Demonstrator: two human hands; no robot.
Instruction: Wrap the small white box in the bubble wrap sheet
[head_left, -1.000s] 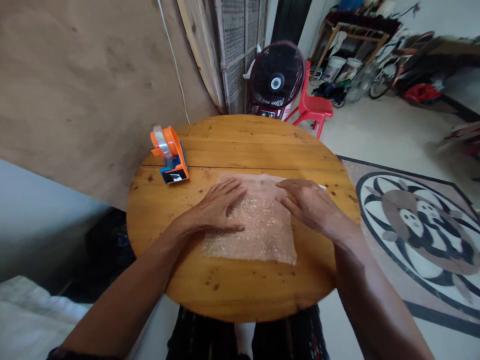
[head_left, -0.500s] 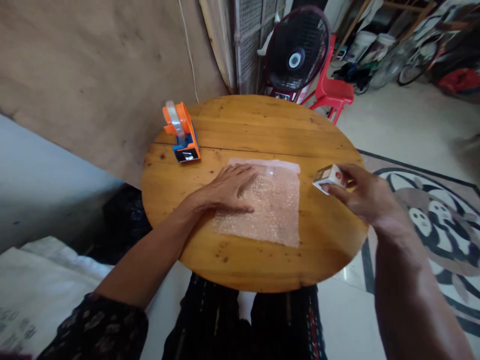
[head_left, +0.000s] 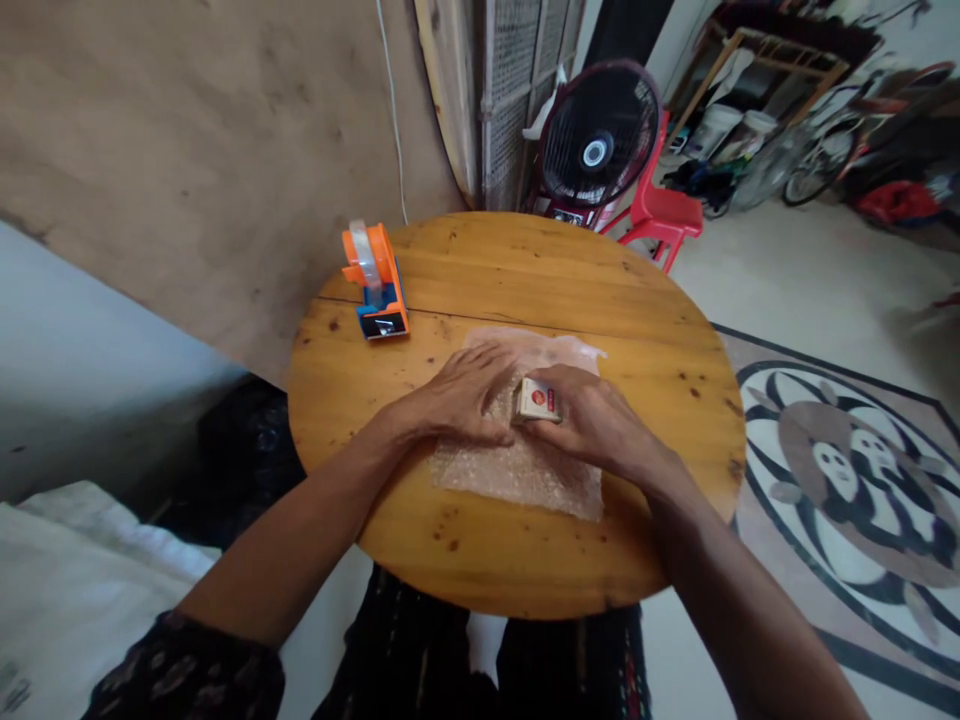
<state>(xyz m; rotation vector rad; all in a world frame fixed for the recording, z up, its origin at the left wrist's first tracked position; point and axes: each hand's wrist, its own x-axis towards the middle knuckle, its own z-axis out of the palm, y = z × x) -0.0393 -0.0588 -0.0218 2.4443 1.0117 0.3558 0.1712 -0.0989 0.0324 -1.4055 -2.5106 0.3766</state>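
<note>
A sheet of bubble wrap (head_left: 529, 470) lies flat in the middle of a round wooden table (head_left: 517, 560). My left hand (head_left: 459, 395) rests on the sheet's left part with its fingers stretched out flat. My right hand (head_left: 596, 420) is closed round a small white box (head_left: 537, 400) with a red mark and holds it down on the middle of the sheet, right beside my left fingertips.
An orange and blue tape dispenser (head_left: 375, 282) stands at the table's far left edge. Behind the table are a standing fan (head_left: 598, 135) and a red plastic chair (head_left: 660, 215). A brown board (head_left: 187, 150) leans on the left. A patterned floor design (head_left: 855, 470) lies right.
My right hand left the sheet, picked up the small box at the table's right side, and has brought it onto the middle of the bubble wrap. My left hand stayed flat on the sheet.
</note>
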